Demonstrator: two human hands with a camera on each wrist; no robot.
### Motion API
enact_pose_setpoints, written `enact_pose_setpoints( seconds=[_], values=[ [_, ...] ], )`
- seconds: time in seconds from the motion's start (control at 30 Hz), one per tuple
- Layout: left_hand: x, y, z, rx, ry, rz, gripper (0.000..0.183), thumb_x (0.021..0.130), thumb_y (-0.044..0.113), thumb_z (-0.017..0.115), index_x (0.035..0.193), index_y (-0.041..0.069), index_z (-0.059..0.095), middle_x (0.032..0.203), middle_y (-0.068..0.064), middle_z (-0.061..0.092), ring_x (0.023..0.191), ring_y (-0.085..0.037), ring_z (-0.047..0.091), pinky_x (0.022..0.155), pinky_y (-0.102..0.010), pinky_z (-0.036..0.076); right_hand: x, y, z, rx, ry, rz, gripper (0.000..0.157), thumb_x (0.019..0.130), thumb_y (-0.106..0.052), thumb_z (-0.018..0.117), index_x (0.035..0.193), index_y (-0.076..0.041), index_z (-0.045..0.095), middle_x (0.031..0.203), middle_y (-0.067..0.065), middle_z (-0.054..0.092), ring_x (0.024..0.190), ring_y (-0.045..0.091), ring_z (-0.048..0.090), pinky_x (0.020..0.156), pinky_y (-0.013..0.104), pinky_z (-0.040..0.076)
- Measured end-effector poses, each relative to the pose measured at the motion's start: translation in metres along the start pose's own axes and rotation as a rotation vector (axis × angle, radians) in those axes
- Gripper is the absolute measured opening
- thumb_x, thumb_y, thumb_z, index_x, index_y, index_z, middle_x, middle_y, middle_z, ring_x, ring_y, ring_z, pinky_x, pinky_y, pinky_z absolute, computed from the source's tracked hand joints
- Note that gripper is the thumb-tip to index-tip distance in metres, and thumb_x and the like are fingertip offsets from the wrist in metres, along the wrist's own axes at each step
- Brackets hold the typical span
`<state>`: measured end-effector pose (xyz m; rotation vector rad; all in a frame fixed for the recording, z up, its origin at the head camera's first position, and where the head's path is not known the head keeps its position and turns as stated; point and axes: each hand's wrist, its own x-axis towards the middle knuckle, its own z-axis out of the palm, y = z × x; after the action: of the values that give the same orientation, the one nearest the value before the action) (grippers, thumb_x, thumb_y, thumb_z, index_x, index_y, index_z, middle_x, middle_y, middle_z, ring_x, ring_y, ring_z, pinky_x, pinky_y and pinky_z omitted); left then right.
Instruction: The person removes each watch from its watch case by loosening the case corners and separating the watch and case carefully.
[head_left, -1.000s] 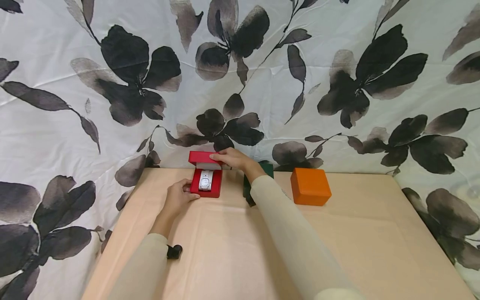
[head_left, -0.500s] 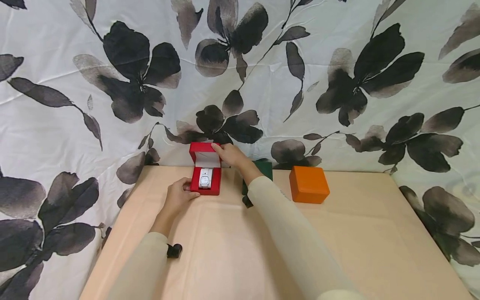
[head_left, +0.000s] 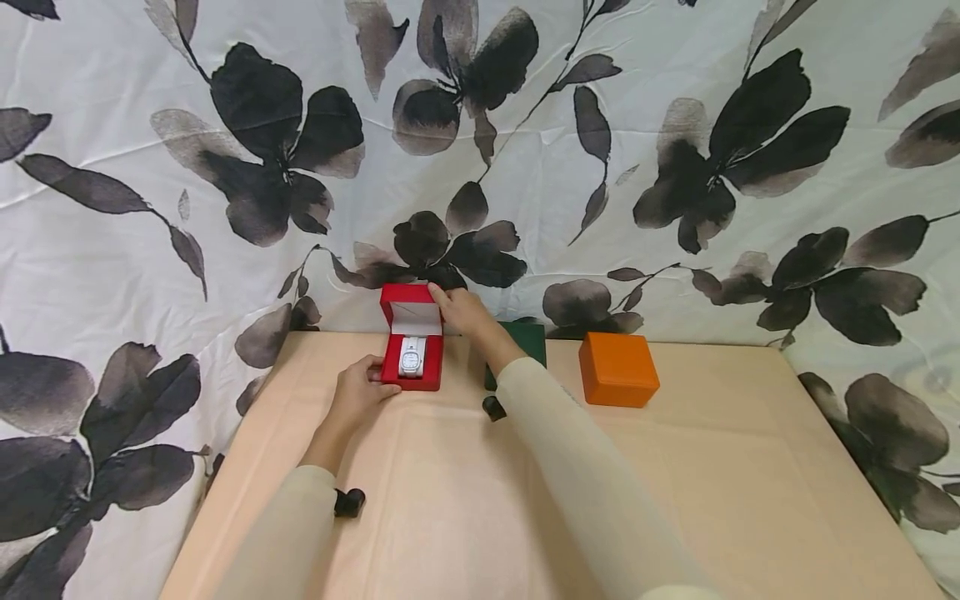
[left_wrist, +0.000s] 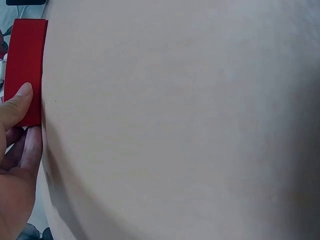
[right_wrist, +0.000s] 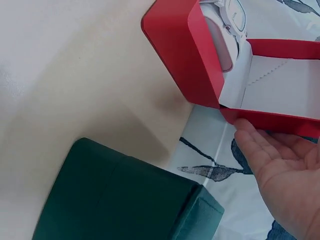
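Observation:
A red watch box [head_left: 432, 384] stands at the back left of the table with its lid [head_left: 405, 293] raised, showing a white lining. Inside, a silver-white watch [head_left: 411, 358] sits on a pale cushion. My left hand [head_left: 358, 392] grips the base at its left front corner; in the left wrist view the thumb lies on the red front wall [left_wrist: 26, 55]. My right hand [head_left: 468, 315] holds the lid by its right side, thumb at the top corner. In the right wrist view the fingers of this hand [right_wrist: 282, 175] lie against the lid's red side.
A dark green box [head_left: 531, 337] stands right of the red one, partly behind my right forearm. Further right is an orange box [head_left: 618, 369]. A floral cloth [head_left: 570, 192] hangs just behind the peach-coloured table [head_left: 465, 508].
My right hand has lifted the red box's lid further up and back, baring more of its white lining. The left hand keeps its grip on the base.

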<state>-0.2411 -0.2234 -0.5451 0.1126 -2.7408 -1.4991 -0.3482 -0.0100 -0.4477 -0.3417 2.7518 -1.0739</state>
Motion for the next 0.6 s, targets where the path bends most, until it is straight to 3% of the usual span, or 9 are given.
enact_pose_setpoints(
  seconds=[0.27, 0.6],
  values=[
    [-0.001, 0.003, 0.001, -0.01, -0.002, -0.003, 0.057, 0.082, 0.006, 0.086, 0.133, -0.002, 0.06, 0.11, -0.021, 0.073, 0.097, -0.027, 0.069, 0.083, -0.031, 0.059, -0.009, 0.007, 0.001, 0.111, -0.039, 0.032, 0.073, 0.106, -0.06, 0.033, 0.147, -0.002, 0.053, 0.141, 0.016, 0.062, 0.131, 0.033, 0.058, 0.114, 0.051, 0.046],
    [0.001, 0.002, -0.002, -0.017, -0.022, -0.008, 0.06, 0.083, 0.007, 0.085, 0.135, -0.003, 0.058, 0.114, -0.023, 0.071, 0.1, -0.029, 0.07, 0.087, -0.035, 0.061, -0.03, 0.001, 0.01, 0.215, 0.061, 0.028, 0.066, 0.106, -0.049, 0.046, 0.153, -0.003, 0.041, 0.152, 0.017, 0.053, 0.139, 0.033, 0.052, 0.119, 0.049, 0.042]
  ],
)
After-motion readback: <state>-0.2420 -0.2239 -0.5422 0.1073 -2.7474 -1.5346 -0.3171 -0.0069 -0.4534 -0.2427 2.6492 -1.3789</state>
